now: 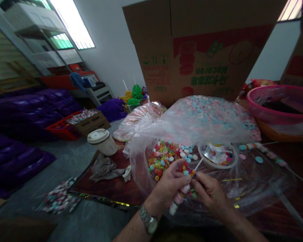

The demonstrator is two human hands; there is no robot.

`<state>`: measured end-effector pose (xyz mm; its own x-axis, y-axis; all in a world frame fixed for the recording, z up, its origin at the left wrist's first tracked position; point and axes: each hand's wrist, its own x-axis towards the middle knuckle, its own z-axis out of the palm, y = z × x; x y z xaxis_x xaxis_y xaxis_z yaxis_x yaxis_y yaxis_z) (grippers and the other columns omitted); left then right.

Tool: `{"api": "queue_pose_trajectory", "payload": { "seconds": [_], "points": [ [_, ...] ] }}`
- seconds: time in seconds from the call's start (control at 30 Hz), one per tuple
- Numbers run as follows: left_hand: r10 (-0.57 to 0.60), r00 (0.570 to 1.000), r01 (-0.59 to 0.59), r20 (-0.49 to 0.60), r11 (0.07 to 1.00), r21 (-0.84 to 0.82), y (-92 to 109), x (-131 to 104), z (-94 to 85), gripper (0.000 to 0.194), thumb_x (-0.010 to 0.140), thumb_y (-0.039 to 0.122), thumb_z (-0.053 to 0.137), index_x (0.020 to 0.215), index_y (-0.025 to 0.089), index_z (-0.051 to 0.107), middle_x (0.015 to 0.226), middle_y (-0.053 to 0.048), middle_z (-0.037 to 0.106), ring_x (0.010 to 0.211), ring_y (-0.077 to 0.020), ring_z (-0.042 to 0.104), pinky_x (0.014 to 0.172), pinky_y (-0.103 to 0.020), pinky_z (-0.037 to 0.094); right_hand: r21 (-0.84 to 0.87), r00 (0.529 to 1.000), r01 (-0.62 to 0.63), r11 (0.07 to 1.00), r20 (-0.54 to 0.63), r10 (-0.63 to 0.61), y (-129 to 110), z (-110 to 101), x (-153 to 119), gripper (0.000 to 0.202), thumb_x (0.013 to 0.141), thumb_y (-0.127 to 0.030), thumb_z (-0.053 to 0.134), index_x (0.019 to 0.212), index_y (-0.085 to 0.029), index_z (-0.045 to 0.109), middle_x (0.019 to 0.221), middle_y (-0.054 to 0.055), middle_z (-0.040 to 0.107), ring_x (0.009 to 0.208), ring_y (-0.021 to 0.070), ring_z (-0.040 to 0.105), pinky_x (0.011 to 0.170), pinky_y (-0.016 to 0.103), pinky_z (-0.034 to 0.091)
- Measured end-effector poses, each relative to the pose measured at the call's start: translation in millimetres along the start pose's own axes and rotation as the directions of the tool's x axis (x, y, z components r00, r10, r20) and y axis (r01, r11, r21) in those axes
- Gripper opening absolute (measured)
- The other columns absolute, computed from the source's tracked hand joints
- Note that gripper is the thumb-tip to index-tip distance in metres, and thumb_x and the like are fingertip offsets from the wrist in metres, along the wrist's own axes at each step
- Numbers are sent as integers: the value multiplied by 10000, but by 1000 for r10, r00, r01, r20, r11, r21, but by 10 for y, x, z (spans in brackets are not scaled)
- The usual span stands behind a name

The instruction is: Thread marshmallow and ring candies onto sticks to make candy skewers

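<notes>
My left hand (170, 185), with a metal watch on the wrist, grips a thin white stick (198, 164) threaded with small coloured candy pieces (189, 173). My right hand (209, 193) pinches the same stick from the right, fingertips touching the candies. Both hands hover just in front of a clear plastic bag (151, 134) whose open mouth shows a pile of coloured ring candies (163, 158). A round printed disc (218, 155) lies just behind the hands on the plastic.
A big bag of pastel candies (212, 114) and an upside-down cardboard box (197, 50) stand behind. A pink basin (280, 104) sits at right, a lidded paper cup (102, 141) at left. A finished candy skewer (265, 153) lies on the dark red table (111, 188). Purple sacks (20, 134) cover the floor.
</notes>
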<state>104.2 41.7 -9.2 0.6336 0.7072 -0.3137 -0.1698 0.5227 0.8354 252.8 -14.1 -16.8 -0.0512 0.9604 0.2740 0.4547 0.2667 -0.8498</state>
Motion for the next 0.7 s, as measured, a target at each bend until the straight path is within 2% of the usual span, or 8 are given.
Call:
{"api": "queue_pose_trajectory", "payload": {
  "seconds": [0.13,0.23,0.4,0.47,0.53,0.57,0.63,0.7],
  "points": [
    [63,996,-56,-64,993,104,73,-14,32,370,659,393,731,884,153,560,486,56,530,277,-41,379,256,-120,285,-35,985,117,992,-125,-121,-14,57,36,181,904,-239,414,783,-184,536,760,42,556,710,164,540,641,259,413],
    [80,991,-72,-111,995,69,73,-17,55,316,671,392,707,803,147,557,476,55,526,264,-39,376,250,-121,275,-18,975,150,989,-163,-151,-57,33,75,192,886,-257,449,813,-168,603,939,92,588,887,203,556,775,291,423],
    [127,978,-104,-165,985,140,21,-1,68,343,666,413,708,827,129,603,478,46,518,275,-39,364,252,-131,272,127,988,-132,983,-59,140,-14,78,61,273,877,-340,449,741,-163,606,645,20,580,623,172,545,566,255,413],
    [109,979,-76,-171,980,185,1,-5,65,375,672,439,701,871,131,619,488,40,519,283,-41,349,258,-142,265,143,992,-108,984,-46,115,19,72,59,248,858,-315,460,707,-165,587,657,20,575,628,168,533,565,250,405],
    [107,978,-64,-176,969,238,-9,-25,68,400,692,449,683,948,147,625,494,39,513,301,-53,346,281,-161,277,57,998,-15,998,-56,19,29,37,58,214,836,-266,468,669,-173,565,650,17,547,620,159,506,568,250,381],
    [153,973,-98,-173,952,289,-10,-40,73,387,707,441,672,965,156,631,511,28,525,329,-68,375,314,-179,314,-4,997,27,1000,-72,-27,22,13,56,204,824,-249,474,652,-176,554,645,16,528,619,157,491,574,256,367],
    [343,931,-253,-121,850,461,-3,-71,85,304,727,397,663,937,177,665,602,-21,591,479,-126,504,490,-247,450,-25,995,39,999,-95,-42,-14,-30,43,195,818,-250,480,646,-179,539,650,17,504,625,157,471,583,264,350],
    [550,833,-395,-52,659,640,14,-85,94,246,712,358,687,895,193,694,780,-75,654,771,-209,582,804,-338,457,171,994,-65,983,-75,79,-75,-45,20,205,840,-300,471,679,-184,520,610,-8,459,562,136,427,528,248,332]
  ]
}}
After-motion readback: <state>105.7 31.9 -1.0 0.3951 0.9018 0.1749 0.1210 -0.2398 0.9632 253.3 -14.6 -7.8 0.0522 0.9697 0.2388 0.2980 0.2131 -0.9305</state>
